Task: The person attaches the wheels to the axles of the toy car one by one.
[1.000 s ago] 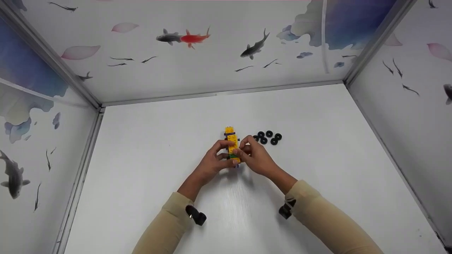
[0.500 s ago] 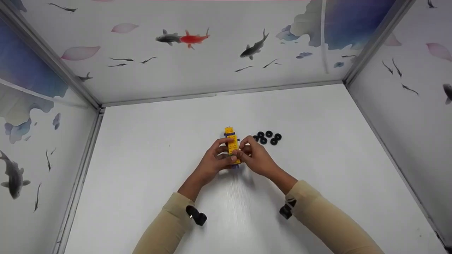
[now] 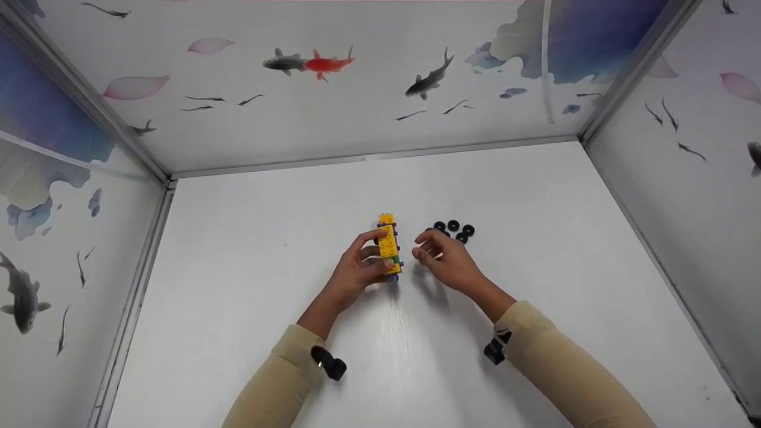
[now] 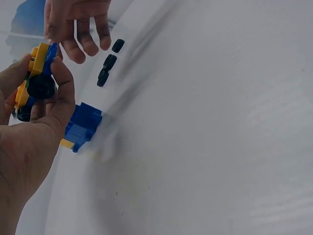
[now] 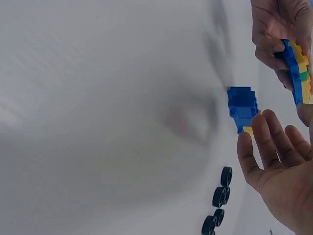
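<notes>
My left hand (image 3: 351,276) grips a toy vehicle built of yellow, green and blue bricks (image 3: 388,245), pinched between thumb and fingers. Blue pegs stick out along its right side. In the left wrist view, black wheels (image 4: 40,86) sit on the side facing that camera. My right hand (image 3: 449,261) is apart from the toy, just to its right, with relaxed, parted fingers and nothing seen in them. A second brick build, blue with a bit of yellow (image 5: 243,100), rests on the table below the hands.
Several loose black wheels (image 3: 453,226) lie on the white table (image 3: 250,249) just beyond my right hand, which partly covers them. Printed panels with fish (image 3: 428,80) wall the table at the back and both sides. A small black device (image 3: 330,364) is strapped at each wrist.
My right hand has come off the toy vehicle and moved a little to the right. The vehicle is tilted slightly in my left hand, so more of its right-side pegs show.
</notes>
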Motion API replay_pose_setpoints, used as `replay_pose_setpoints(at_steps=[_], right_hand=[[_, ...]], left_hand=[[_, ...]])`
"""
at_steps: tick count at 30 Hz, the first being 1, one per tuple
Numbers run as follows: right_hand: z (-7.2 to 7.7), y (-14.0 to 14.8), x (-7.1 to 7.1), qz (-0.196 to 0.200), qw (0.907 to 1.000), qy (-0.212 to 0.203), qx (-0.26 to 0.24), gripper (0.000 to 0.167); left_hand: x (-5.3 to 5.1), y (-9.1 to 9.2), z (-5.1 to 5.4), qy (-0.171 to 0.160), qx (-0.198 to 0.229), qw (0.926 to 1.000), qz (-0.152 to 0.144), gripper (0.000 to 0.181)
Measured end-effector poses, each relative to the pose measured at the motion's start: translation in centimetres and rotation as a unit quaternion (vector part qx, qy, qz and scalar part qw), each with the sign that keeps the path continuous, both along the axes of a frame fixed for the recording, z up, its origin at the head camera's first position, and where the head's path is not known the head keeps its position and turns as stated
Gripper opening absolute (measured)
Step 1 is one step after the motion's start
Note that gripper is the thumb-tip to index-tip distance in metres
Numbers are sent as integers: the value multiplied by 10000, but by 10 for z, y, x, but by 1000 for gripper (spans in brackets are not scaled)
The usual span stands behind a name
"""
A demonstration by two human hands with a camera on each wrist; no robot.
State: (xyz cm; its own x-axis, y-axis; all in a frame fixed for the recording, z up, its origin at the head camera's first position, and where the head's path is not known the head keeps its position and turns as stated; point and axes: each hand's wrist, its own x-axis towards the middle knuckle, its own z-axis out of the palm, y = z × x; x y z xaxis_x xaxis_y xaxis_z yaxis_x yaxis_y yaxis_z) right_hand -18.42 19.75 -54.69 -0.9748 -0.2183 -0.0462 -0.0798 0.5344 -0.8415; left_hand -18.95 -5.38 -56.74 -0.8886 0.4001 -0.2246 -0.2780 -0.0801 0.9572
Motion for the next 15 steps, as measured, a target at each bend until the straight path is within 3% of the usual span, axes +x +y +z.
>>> replay_pose_setpoints(at_steps=[9, 15], right_hand=[[-9, 33, -11, -195, 9955, 725, 585, 28], [-15, 55, -19, -495, 9919, 755, 898, 35]], left_hand=[[1, -4, -1, -3, 87, 10000, 13, 66], [1, -5, -3, -16, 201, 9998, 9, 65]])
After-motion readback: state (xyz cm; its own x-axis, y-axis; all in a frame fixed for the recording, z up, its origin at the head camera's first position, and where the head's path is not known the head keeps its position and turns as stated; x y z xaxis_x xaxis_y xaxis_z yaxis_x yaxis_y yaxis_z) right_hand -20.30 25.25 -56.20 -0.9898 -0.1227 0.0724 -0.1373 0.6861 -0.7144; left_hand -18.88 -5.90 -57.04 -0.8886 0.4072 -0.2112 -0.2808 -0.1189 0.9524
